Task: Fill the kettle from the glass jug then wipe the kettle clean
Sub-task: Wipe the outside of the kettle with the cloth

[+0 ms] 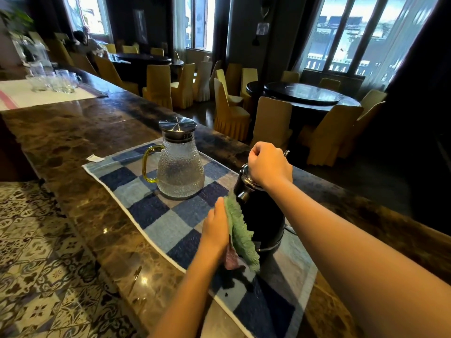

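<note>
A black kettle point(262, 215) with a steel top stands on a blue checked mat point(170, 223) on the marble counter. My right hand point(269, 164) is closed over the kettle's top and hides the lid. My left hand point(216, 228) presses a green fluffy cloth point(240, 235) flat against the kettle's left side. The glass jug point(179, 167), textured, with a yellow handle and a steel lid, stands upright on the mat to the left of the kettle, apart from both hands, with water in its lower part.
The brown marble counter point(85, 132) runs to the far left, where several glasses point(53, 80) stand on a white cloth. A small paper slip point(92, 158) lies by the mat. Beyond the counter are yellow-covered chairs point(229, 113) and dark round tables point(302, 95).
</note>
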{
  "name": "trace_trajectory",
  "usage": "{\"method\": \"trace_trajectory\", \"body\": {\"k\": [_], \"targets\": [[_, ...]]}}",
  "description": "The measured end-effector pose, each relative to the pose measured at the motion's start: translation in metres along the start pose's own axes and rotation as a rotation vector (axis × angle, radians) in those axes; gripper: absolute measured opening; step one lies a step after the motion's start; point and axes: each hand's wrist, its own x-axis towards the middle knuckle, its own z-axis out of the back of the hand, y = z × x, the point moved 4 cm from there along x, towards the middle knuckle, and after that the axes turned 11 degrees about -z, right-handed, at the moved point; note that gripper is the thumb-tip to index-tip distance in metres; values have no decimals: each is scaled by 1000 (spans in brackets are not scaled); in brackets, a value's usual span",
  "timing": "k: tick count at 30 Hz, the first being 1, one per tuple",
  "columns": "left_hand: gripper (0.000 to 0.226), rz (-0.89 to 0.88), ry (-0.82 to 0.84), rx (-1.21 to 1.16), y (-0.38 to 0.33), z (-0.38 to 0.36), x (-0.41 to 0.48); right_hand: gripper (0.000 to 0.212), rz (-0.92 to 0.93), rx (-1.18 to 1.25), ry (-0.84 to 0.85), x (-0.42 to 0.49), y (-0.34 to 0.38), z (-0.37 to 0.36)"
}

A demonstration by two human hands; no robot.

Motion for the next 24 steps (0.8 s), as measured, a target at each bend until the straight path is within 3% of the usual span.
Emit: {"method": "trace_trajectory", "body": {"k": [2, 4, 5, 7, 10, 13, 21, 24], "targets": [[28, -88, 265, 425, -16, 1, 22, 20, 4, 2, -8, -1, 0, 0], [15, -220, 402, 748, -29, -5, 32, 21, 17, 7, -20, -1, 0, 0], [9, -268, 423, 841, -33, -9, 32, 20, 21, 8, -27, -1, 0, 0], [10, -379, 310, 915, -44, -10, 25, 20, 25, 5, -35, -1, 0, 0], [46, -344, 2, 525, -32, -6, 3, 20, 23, 2, -28, -1, 0, -1], [49, -398, -250, 196, -8, -2, -11, 19, 12, -4, -18, 0, 0, -1], [32, -93, -474, -336, 17, -8, -32, 20, 4, -7, -12, 1, 0, -2], [40, -223, -480, -238, 24, -8, -35, 20, 1, -5, -9, 2, -1, -3]]}}
